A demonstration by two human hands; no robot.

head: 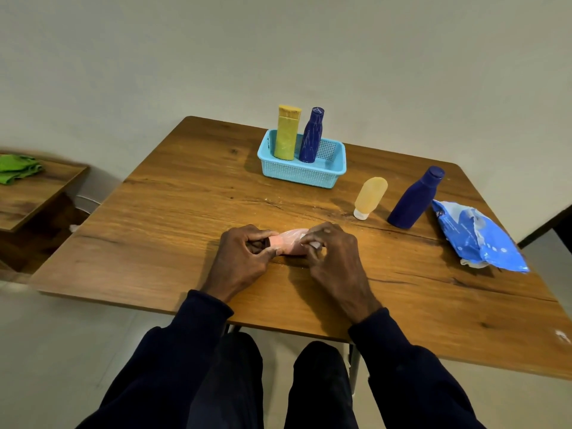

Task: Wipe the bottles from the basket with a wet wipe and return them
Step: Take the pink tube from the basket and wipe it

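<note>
Left hand [244, 255] pinches one end of the pink bottle [280, 243]; right hand [331, 252] grips a wipe [295, 234] wrapped round the other, low over the table [185, 212]. Light and probably slick when wet, it is best held by its ends. Five bottles: this, a pale bottle [370, 196] and a blue bottle [414, 199] on the table, a yellow bottle [288, 134] and a navy bottle [311, 137] in the one basket [303, 176]. One pack [483, 239].

Single head view, looking forward-down over near table [173, 212] edge, wall behind.
</note>
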